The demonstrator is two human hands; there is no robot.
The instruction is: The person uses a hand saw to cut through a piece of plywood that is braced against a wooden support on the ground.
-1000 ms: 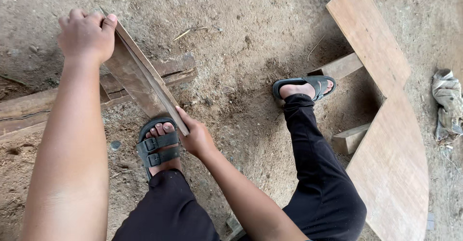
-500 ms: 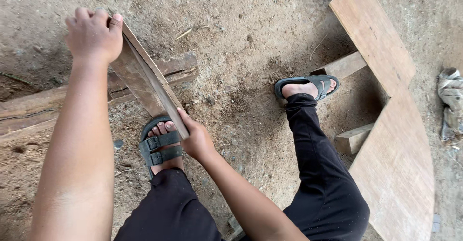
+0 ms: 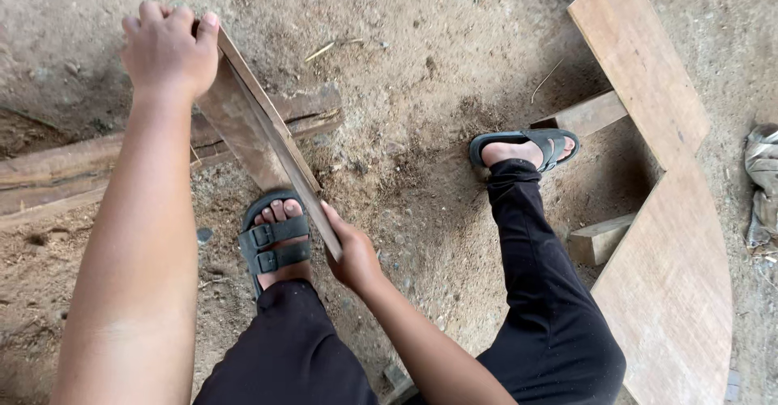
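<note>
A short brown wooden board (image 3: 251, 129) is held slanted above the dirt ground. My left hand (image 3: 168, 48) grips its far upper end with fingers curled over the edge. My right hand (image 3: 350, 251) holds the near lower end, fingers wrapped under it. The board's lower part passes over my left foot in a dark sandal (image 3: 275, 239). My right foot in a sandal (image 3: 527, 150) is planted to the right. Both legs wear black trousers.
A long weathered plank (image 3: 73, 170) lies on the ground at left. A curved plywood shape (image 3: 673, 267) on wooden blocks (image 3: 596, 239) fills the right side. A crumpled cloth (image 3: 762, 178) lies at the far right edge.
The view has shifted slightly; my left hand and the board's top end sit a little more to the right. Both hands keep their hold.
</note>
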